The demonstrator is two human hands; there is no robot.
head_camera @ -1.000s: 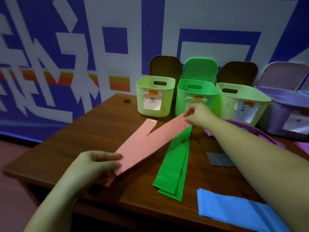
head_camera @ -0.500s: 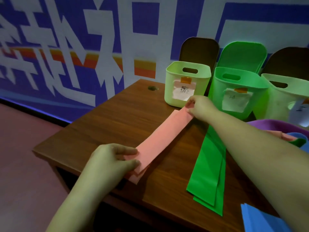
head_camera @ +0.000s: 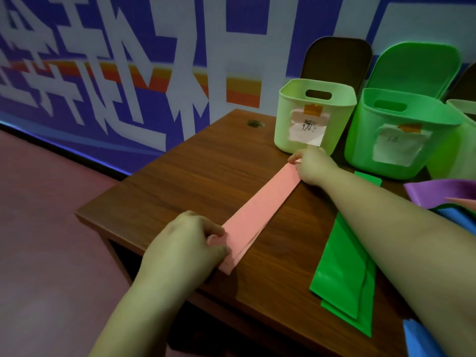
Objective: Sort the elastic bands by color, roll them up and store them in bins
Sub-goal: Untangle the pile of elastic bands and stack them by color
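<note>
Both hands stretch one pink band flat along the bench.

The left hand (head_camera: 190, 243) pinches the near end of the pink band (head_camera: 260, 215) with curled fingers, and the right hand (head_camera: 313, 164) pinches its far end just in front of the pale green bin (head_camera: 286, 130). One bright green bin (head_camera: 360, 140) stands right of that, making two labelled bins in full sight. One folded green band (head_camera: 340, 274) lies on the wooden bench (head_camera: 195, 176), right of the pink one; purple (head_camera: 438, 191) and blue (head_camera: 422, 341) bands show at the right edge.
</note>
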